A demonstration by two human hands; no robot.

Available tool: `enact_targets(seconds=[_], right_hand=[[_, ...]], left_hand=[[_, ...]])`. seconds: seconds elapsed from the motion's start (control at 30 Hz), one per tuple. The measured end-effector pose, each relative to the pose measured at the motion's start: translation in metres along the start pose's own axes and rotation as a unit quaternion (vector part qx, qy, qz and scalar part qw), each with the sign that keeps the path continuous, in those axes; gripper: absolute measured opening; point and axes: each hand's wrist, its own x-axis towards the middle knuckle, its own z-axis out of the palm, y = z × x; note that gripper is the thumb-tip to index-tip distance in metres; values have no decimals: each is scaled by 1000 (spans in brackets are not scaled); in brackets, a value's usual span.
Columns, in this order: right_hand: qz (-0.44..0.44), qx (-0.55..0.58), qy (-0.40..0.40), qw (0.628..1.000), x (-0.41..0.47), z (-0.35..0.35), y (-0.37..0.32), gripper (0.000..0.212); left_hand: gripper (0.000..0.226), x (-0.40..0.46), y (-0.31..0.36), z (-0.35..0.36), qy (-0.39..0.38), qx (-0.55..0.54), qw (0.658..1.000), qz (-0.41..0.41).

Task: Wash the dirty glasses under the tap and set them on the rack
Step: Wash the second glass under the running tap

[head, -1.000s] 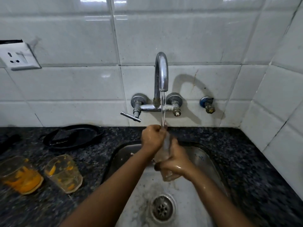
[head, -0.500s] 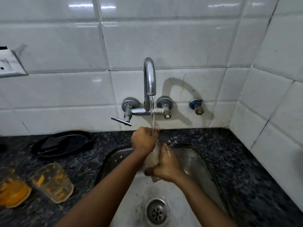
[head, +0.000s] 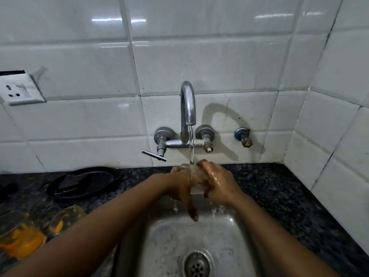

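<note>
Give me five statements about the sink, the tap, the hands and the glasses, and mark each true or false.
1. Water runs from the tap. True.
2. Both the left hand and the right hand hold the glass under the stream. True.
3. The two dirty glasses sit on the counter right of the sink. False: they lie to its left.
4. The drain is covered by a plug. False: its strainer is open to view.
5. A black pan rests on the counter by the wall. True.
</note>
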Motion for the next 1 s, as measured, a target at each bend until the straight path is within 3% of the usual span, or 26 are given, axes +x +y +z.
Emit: enact_targets(seconds=[0.1, 0.2, 0.27, 0.33, 0.43, 0.57, 0.6, 0.67, 0.73, 0.8, 0.87, 0.93, 1.0], right_hand=[[-22, -76, 14, 997, 2, -6, -2, 75], [-34, -141, 30, 989, 6, -12, 0, 74], [-49, -166, 17, 985, 6, -14, 3, 74], [-38, -134, 11, 990, 1, -15, 8, 80], [6, -19, 32, 999, -9, -11, 15, 75], [44, -1, 43, 998, -12, -9, 14, 75], [51, 5, 42, 998, -11, -9, 10, 74], [46, 5, 25, 999, -6, -9, 0, 73], [25, 22, 3, 999, -1, -5, -9, 80], [8, 45, -2, 999, 2, -1, -11, 81], [-16, 27, 5, 1000, 2, 3, -10, 81], [-45, -14, -1, 999, 3, 9, -6, 82], [-54, -19, -11, 998, 3, 14, -3, 83]], left_hand=[[96, 12, 2, 8, -12, 236, 970, -53], [85, 20, 1, 21, 64, 264, 961, -44], [78, 16, 1, 20, 73, 157, 985, 2], [52, 6, 4, 11, 81, -105, 990, 54], [33, -15, -1, -2, 102, -413, 898, 115], [29, -19, -14, -3, 124, -579, 804, 61], [28, -15, -12, -3, 118, -580, 804, 47], [25, -1, -6, -3, 113, -480, 870, 13], [32, 13, 1, -5, 53, -344, 937, -18], [36, 22, 5, -6, 20, -220, 974, -37], [34, 23, 10, -2, 27, -67, 997, -37], [34, 20, 18, 3, 33, 106, 993, -46], [34, 21, 24, 6, 33, 162, 985, -41]])
